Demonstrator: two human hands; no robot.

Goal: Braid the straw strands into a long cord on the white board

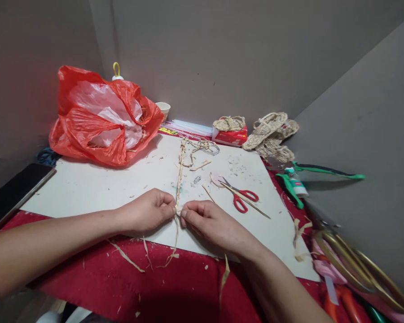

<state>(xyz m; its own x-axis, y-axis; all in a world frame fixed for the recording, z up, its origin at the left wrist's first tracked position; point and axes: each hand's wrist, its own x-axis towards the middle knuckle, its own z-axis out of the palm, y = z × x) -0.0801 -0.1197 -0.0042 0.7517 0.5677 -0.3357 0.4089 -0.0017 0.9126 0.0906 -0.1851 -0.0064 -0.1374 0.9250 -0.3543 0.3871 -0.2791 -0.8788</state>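
Note:
A narrow braided straw cord [180,172] runs away from me over the white board [97,188]. At its near end my left hand [151,208] pinches the straw between thumb and forefinger. Facing it, my right hand [205,220] grips the same end in a pinch, the fingertips almost meeting. Thin loose strands [177,237] hang from between the fingers toward the board's front edge. Beyond my right hand lie red-handled scissors [239,197] with slightly parted blades and a straw stalk across them. Tangled cord [207,146] rests by the far end of the braid.
A red plastic bag [104,121] bulges at the back left, near a black phone [23,193]. Woven straw sandals [267,130] and a red box [230,134] stand at the back right. Green-handled pliers [291,190], a small bottle [298,184] and large gold-handled scissors [353,264] line the right side.

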